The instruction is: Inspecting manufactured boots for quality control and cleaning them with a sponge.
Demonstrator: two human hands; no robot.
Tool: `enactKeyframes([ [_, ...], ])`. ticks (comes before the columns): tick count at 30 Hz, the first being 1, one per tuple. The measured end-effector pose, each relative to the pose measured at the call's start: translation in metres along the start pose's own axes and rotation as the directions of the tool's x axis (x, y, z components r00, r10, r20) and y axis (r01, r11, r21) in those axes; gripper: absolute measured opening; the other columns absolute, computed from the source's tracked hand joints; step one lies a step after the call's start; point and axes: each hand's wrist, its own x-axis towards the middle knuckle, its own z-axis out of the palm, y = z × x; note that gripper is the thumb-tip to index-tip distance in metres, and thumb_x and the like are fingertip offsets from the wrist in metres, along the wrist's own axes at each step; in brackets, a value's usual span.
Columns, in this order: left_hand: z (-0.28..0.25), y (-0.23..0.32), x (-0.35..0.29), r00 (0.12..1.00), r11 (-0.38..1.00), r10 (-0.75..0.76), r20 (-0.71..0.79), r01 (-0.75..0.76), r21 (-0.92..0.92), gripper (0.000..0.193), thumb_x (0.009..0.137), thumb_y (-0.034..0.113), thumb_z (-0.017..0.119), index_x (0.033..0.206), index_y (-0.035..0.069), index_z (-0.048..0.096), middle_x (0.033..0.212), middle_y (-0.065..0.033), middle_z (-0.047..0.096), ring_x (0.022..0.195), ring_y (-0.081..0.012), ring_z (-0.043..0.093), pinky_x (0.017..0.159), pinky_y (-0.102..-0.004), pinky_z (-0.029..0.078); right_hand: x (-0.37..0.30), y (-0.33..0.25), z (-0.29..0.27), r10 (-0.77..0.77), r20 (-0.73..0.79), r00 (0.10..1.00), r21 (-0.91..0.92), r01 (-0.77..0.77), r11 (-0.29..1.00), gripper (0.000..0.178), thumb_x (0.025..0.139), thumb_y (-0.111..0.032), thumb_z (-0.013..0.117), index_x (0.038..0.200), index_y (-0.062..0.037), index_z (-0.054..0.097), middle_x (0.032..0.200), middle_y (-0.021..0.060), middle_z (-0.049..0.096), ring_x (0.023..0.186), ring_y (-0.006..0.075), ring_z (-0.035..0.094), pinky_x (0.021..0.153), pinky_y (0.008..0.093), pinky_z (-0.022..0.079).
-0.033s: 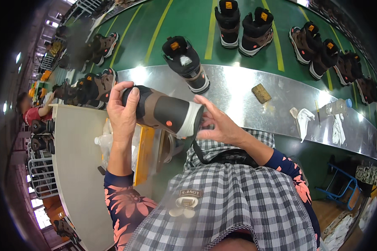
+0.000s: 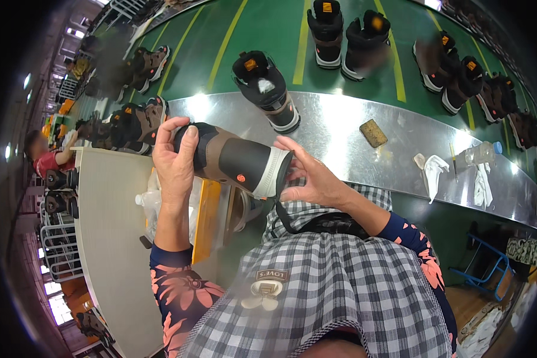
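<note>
Between my two hands, above the near edge of the metal bench top, a brown and black boot [image 2: 238,161] lies on its side with its pale sole edge toward my right. My left hand [image 2: 174,156] is closed round its black collar end, thumb on the near side. My right hand [image 2: 313,178] grips the sole end, its fingertips partly hidden behind the boot. A small orange-red round mark shows on the boot's side. Just beyond, another boot [image 2: 268,92] stands upright on the bench edge with something white inside it.
A steel bench top [image 2: 331,128] runs along a green surface [image 2: 221,65] with yellow stripes and several boots. On the steel are a brown block [image 2: 373,133], white cloths [image 2: 437,173] and a clear bottle [image 2: 480,153]. A yellow crate [image 2: 206,221] stands beside a pale table [image 2: 110,238]. A person in red [image 2: 51,160] is far left.
</note>
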Motion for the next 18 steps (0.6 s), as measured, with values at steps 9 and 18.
enactKeyframes([
  [9,0.012,0.017,-0.016,0.986,0.985,0.166,0.025,-0.167,0.050,0.031,0.091,0.012,0.071,0.117,0.003,0.056,0.104,-0.0056,0.063,0.092,-0.0100,0.061,0.085,-0.0233,0.049,0.002,0.008,-0.001,-0.111,0.020,0.994,-0.068,0.112,0.991,0.114,0.069,-0.028,0.088,0.154,-0.0085,0.016,0.151,0.0197,0.038,0.122,0.0336,0.056,0.102,0.0434,0.049],
  [18,0.015,-0.016,0.013,0.844,0.754,0.502,0.190,-0.534,0.382,0.032,0.090,0.009,0.071,0.117,0.002,0.058,0.106,-0.0076,0.064,0.095,-0.0148,0.062,0.088,-0.0262,0.049,-0.007,0.028,-0.011,0.052,-0.137,0.989,-0.169,-0.075,0.983,0.073,0.087,-0.019,0.071,0.149,-0.0049,0.034,0.142,0.0224,0.046,0.114,0.0317,0.062,0.094,0.0386,0.053],
])
